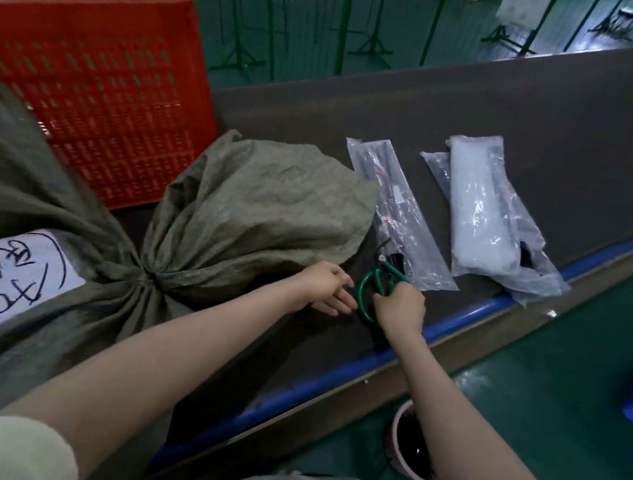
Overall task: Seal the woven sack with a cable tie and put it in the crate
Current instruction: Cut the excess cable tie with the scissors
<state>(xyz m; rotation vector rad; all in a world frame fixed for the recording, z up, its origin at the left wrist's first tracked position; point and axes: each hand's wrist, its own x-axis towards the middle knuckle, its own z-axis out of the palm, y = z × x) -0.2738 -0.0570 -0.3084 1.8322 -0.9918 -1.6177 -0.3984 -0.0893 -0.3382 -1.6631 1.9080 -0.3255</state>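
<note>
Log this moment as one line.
right hand grips green scissors | left hand open beside woven sack | sack neck gathered | sack on table, outside red crate

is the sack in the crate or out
Out. The sack lies on the belt next to the crate, not inside it.

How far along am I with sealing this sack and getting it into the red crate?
Done, apparently: the woven sack has its neck bunched tight, though I can't make out the tie itself. In hand: your right hand grips the green-handled scissors; your left hand is open beside them. Left: the sack lies on the table, outside the red crate.
</note>
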